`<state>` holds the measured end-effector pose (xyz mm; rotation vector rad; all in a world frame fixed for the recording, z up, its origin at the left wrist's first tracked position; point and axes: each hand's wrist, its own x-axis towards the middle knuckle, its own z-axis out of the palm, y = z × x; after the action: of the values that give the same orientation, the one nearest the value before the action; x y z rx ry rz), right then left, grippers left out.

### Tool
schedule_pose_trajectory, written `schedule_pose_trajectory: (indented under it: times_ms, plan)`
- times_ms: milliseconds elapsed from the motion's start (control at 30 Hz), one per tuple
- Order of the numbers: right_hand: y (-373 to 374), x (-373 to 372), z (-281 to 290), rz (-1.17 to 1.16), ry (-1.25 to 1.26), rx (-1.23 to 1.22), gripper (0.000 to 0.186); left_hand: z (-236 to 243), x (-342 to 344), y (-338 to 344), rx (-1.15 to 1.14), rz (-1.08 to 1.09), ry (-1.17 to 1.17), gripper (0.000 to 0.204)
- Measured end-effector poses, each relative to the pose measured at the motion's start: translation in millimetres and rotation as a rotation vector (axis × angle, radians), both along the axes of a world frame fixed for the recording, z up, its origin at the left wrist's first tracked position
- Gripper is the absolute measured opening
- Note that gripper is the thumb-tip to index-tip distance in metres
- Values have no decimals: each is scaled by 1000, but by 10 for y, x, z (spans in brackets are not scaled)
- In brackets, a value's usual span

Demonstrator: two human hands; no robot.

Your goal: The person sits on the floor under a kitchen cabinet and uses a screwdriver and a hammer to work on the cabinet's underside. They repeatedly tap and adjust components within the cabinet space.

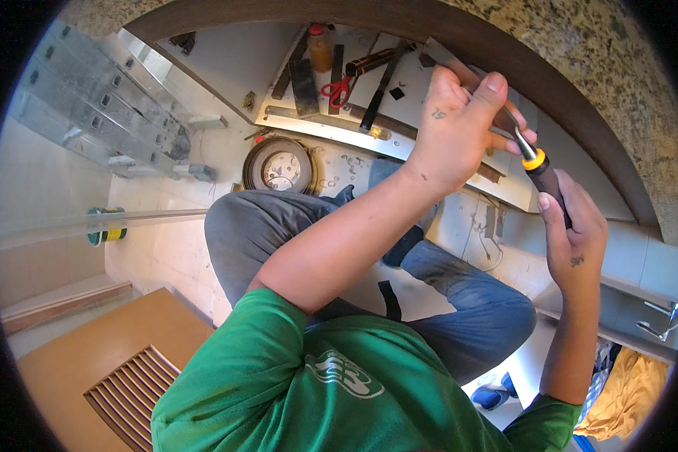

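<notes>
My right hand is closed round the black-and-yellow handle of a hand tool. Its metal shank points up and left toward my other hand, and fingers hide its tip, so the exact kind does not show. My left hand has its thumb and fingers closed on a flat, greyish-brown strip, just below the curved brown edge of the counter. Both hands are raised in front of the open cabinet. Part of the strip is covered by my left fingers.
Inside the cabinet lie red scissors, several dark strips and a red-capped bottle. A coiled brown band rests on the floor by my knee. An aluminium ladder stands left; yellow cloth lies right. Granite overhangs above.
</notes>
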<state>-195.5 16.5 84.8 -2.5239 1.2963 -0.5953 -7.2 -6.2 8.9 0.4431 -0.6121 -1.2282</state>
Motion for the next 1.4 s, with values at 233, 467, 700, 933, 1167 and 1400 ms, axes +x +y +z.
schedule_pose_trajectory:
  times_ms: [233,467,700,933,1167,1400]
  plan:
    - [-82,-64,33,-2,7,20,30,28,-33,-39,10,27,21,37]
    - [-120,-56,60,-19,45,9,30,23,-72,-42,-3,61,28,42]
    - [-147,0,60,31,20,43,28,-23,9,-17,14,72,32,40]
    - [-66,-78,3,-7,31,-15,28,-17,-50,-26,57,-11,13,35]
    - [-5,31,-5,-33,28,31,27,5,51,-2,25,-11,3,34]
    - [-11,62,-6,-22,26,-1,27,51,78,-6,-12,-40,3,33]
